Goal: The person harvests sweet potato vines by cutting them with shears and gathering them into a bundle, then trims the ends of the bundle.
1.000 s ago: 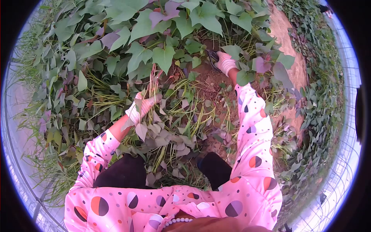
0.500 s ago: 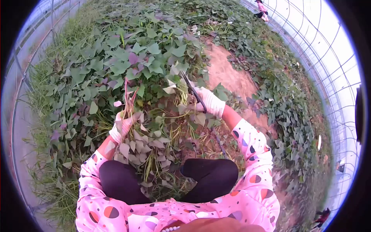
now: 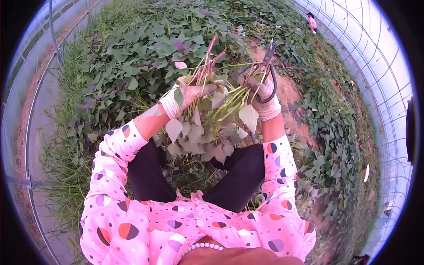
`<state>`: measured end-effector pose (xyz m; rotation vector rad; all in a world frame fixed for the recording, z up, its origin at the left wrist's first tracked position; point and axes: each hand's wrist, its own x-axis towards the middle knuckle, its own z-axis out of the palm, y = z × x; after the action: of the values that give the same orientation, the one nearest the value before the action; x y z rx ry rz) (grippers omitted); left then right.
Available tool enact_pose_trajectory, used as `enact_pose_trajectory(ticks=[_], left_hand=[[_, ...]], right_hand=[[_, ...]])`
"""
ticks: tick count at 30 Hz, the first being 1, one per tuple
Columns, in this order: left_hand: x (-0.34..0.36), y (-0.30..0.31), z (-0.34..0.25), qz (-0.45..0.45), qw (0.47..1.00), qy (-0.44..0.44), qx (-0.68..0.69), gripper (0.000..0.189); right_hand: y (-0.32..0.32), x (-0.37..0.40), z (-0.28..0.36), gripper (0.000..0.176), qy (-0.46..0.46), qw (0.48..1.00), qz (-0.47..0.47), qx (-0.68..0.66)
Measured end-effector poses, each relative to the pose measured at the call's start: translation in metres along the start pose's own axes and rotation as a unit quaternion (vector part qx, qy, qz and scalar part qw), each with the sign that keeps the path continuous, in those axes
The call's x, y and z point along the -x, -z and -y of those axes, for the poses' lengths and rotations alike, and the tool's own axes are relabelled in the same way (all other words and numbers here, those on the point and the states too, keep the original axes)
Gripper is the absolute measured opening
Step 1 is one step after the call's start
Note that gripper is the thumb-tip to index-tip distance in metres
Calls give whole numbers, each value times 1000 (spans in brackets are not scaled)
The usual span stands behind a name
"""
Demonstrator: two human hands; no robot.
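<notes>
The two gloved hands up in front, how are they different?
The left hand grips a thick bunch of leafy vine cuttings. The right hand holds black-handled scissors, blades pointing up, plus a few thin green stems. The left hand's knit glove looks pinkish-white, while the right hand's looks darker with dirt at the fingers. Both are gloved, closed and raised close together above the lap.
</notes>
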<state>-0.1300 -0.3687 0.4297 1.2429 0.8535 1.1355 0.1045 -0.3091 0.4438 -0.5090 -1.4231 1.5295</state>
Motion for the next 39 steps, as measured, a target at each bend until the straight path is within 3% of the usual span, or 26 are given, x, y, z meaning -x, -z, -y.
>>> enact_pose_trajectory(ticks=[4, 5, 8, 10, 13, 17, 21, 25, 30, 32, 37, 39], left_hand=[[8, -7, 41, -5, 999, -20, 45, 49], [6, -5, 57, -20, 997, -67, 20, 51], [6, 2, 61, 14, 993, 2, 120, 51], [4, 8, 66, -17, 999, -21, 45, 50], [7, 12, 63, -23, 994, -25, 106, 48], [15, 13, 48, -71, 996, 39, 39, 52], [16, 20, 46, -75, 995, 24, 56, 52], [12, 21, 58, -130, 991, 17, 9, 51], [6, 16, 66, -86, 996, 7, 7, 59], [3, 5, 67, -102, 970, -4, 222, 57], [-12, 5, 97, -107, 910, 5, 400, 52], [-13, 1, 93, -157, 891, 30, 426, 30]], right_hand=[[-18, 3, -26, 43, -35, 997, -20, -62], [-18, 2, -33, 43, -40, 997, -20, -64], [-13, -6, -51, 44, -58, 997, -49, -27], [-11, -9, -52, 43, -61, 997, -56, 6], [-5, -12, -64, 35, -53, 995, -78, 21], [0, -11, -67, 31, -41, 995, -90, -2], [-10, -3, -54, 26, -84, 992, -92, 7], [-24, -1, -52, 23, -60, 991, -65, 104], [-44, -2, -46, 26, -44, 977, -131, 160], [-54, -1, -40, 30, -43, 969, -141, 198], [-43, -7, -54, 35, -24, 929, -145, 339], [-39, -9, -57, 35, -13, 919, -147, 367]])
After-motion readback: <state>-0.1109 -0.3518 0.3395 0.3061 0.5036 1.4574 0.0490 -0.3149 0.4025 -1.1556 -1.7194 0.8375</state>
